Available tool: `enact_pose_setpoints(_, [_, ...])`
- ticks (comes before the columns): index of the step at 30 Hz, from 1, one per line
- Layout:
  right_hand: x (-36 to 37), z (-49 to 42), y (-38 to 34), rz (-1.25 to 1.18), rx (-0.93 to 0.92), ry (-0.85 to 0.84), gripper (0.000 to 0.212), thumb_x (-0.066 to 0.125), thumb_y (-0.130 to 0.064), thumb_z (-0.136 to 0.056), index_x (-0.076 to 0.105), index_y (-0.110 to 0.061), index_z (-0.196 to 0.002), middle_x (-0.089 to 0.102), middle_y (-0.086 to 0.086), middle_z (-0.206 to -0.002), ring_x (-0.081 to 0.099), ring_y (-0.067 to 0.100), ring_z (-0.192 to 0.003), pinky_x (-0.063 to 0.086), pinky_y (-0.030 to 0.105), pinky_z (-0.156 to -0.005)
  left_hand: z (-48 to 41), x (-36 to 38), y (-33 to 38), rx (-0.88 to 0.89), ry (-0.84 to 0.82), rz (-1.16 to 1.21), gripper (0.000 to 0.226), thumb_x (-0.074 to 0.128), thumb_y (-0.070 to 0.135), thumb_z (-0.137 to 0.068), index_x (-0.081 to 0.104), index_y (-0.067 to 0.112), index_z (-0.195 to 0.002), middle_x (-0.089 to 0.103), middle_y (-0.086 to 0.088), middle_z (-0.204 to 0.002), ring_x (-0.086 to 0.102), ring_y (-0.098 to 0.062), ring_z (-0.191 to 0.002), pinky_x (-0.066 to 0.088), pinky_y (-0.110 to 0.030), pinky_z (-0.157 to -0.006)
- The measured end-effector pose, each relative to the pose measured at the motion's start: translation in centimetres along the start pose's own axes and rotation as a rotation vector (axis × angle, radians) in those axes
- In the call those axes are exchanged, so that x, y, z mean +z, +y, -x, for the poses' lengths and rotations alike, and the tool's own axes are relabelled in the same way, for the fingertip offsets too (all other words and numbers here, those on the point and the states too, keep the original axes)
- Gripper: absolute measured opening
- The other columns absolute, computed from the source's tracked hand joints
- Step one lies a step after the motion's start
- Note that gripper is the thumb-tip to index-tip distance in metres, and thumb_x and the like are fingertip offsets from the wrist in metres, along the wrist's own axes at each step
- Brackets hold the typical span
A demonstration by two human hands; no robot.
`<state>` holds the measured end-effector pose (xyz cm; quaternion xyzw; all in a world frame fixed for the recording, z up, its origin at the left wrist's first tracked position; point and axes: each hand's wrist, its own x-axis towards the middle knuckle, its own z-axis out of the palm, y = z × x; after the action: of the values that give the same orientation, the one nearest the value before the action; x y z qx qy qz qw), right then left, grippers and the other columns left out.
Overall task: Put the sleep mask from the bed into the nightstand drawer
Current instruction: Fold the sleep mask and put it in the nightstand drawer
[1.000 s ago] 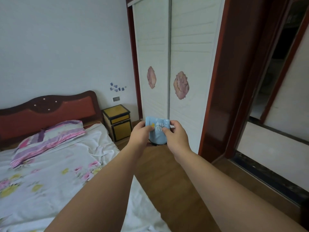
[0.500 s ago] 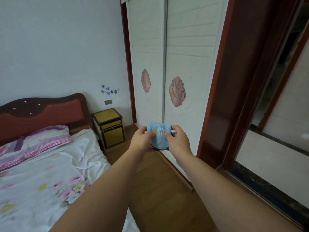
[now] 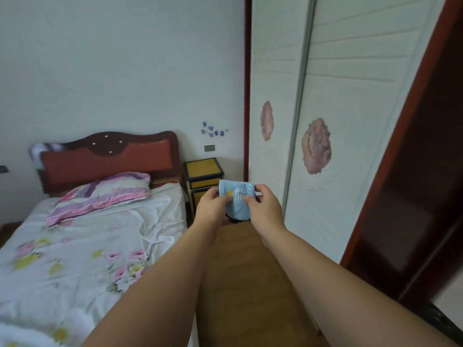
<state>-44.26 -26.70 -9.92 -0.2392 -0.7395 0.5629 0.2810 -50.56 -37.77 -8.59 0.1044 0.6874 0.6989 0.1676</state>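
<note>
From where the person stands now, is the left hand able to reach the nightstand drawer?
Probably not yet. The left hand and right hand both grip the sleep mask, and the nightstand stands further ahead across bare floor. Nothing blocks the path.

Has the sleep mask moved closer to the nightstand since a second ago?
Yes. The sleep mask, held in both hands, now overlaps the nightstand in view; earlier it sat clear to its right, in front of the wardrobe.

One mask (image 3: 236, 201), two hands, seemingly one pillow (image 3: 105, 191).
</note>
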Motion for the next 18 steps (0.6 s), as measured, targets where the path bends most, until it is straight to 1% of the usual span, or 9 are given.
enact_pose_setpoints(1, [-0.6, -1.1, 0.3, 0.004, -0.011, -0.025, 0.016, 0.058, -0.025, -0.097, 0.054, -0.035, -0.109, 0.064, -0.01, -0.102, 0.061, 0.003, -0.085, 0.047, 0.019, -0.059, -0.5, 1.0, 0.3, -0.006, 0.023, -0.007, 0.015, 0.059, 0.014, -0.092, 0.067, 0.025, -0.099, 0.073, -0.005, -0.101, 0.071, -0.023, -0.09, 0.06, -0.033, -0.053])
enact_pose_setpoints(3, [-1.9, -3.2, 0.7, 0.016, -0.024, -0.065, 0.017, 0.059, -0.025, -0.096, 0.054, -0.035, -0.109, 0.063, -0.011, -0.102, 0.059, 0.001, -0.084, 0.046, 0.019, -0.06, -1.4, 2.9, 0.6, -0.029, 0.068, -0.019, 0.015, 0.06, 0.013, -0.092, 0.066, 0.026, -0.096, 0.073, -0.008, -0.105, 0.071, -0.028, -0.095, 0.064, -0.045, -0.068])
enact_pose_setpoints(5, [-3.0, -5.3, 1.1, 0.014, -0.034, -0.096, 0.018, 0.06, -0.025, -0.096, 0.053, -0.036, -0.108, 0.063, -0.012, -0.103, 0.058, -0.001, -0.083, 0.046, 0.019, -0.062, -2.4, 4.6, 1.0, -0.034, 0.098, -0.013, 0.015, 0.059, 0.012, -0.093, 0.065, 0.025, -0.096, 0.072, -0.011, -0.108, 0.07, -0.032, -0.1, 0.062, -0.055, -0.081])
enact_pose_setpoints(7, [-3.7, -7.2, 1.3, 0.022, -0.04, -0.125, 0.017, 0.059, -0.026, -0.096, 0.055, -0.034, -0.11, 0.065, -0.01, -0.107, 0.058, 0.0, -0.084, 0.045, 0.017, -0.061, -3.3, 5.8, 1.3, -0.032, 0.115, -0.016, 0.014, 0.059, 0.012, -0.093, 0.065, 0.024, -0.097, 0.072, -0.013, -0.11, 0.07, -0.034, -0.101, 0.06, -0.059, -0.084])
enact_pose_setpoints(9, [-3.8, -9.1, 1.5, 0.026, -0.052, -0.151, 0.017, 0.059, -0.026, -0.096, 0.057, -0.03, -0.113, 0.066, -0.006, -0.11, 0.059, 0.002, -0.087, 0.044, 0.016, -0.059, -4.4, 6.5, 1.5, -0.024, 0.138, -0.029, 0.013, 0.06, 0.013, -0.093, 0.066, 0.023, -0.098, 0.072, -0.014, -0.11, 0.071, -0.034, -0.101, 0.06, -0.059, -0.084])
enact_pose_setpoints(11, [-3.3, -10.7, 1.7, 0.016, -0.054, -0.176, 0.021, 0.059, -0.026, -0.096, 0.059, -0.027, -0.117, 0.067, -0.003, -0.113, 0.062, 0.007, -0.092, 0.046, 0.017, -0.06, -5.6, 6.7, 1.7, -0.018, 0.168, -0.051, 0.011, 0.061, 0.014, -0.093, 0.065, 0.023, -0.098, 0.072, -0.013, -0.109, 0.07, -0.033, -0.101, 0.06, -0.059, -0.084])
enact_pose_setpoints(15, [-1.2, -13.8, 1.7, -0.014, -0.037, -0.219, 0.029, 0.059, -0.025, -0.097, 0.057, -0.024, -0.126, 0.066, -0.001, -0.118, 0.064, 0.016, -0.103, 0.058, 0.029, -0.075, -8.7, 5.9, 1.9, 0.012, 0.208, -0.044, 0.014, 0.062, 0.014, -0.093, 0.064, 0.027, -0.092, 0.071, -0.003, -0.097, 0.07, -0.024, -0.092, 0.061, -0.054, -0.083])
enact_pose_setpoints(16, [-0.5, -14.6, 1.7, -0.024, -0.031, -0.228, 0.03, 0.059, -0.025, -0.097, 0.057, -0.024, -0.127, 0.066, -0.001, -0.119, 0.064, 0.017, -0.103, 0.058, 0.031, -0.076, -9.6, 5.7, 2.0, 0.017, 0.214, -0.04, 0.015, 0.062, 0.014, -0.093, 0.064, 0.029, -0.092, 0.07, -0.001, -0.095, 0.069, -0.021, -0.089, 0.062, -0.051, -0.082])
enact_pose_setpoints(18, [0.9, -16.2, 1.9, -0.043, -0.03, -0.245, 0.029, 0.059, -0.024, -0.097, 0.056, -0.025, -0.126, 0.066, -0.001, -0.118, 0.064, 0.016, -0.102, 0.056, 0.026, -0.07, -11.5, 5.2, 2.1, 0.02, 0.235, -0.028, 0.017, 0.061, 0.012, -0.093, 0.064, 0.029, -0.091, 0.07, 0.002, -0.093, 0.069, -0.016, -0.085, 0.062, -0.046, -0.081])
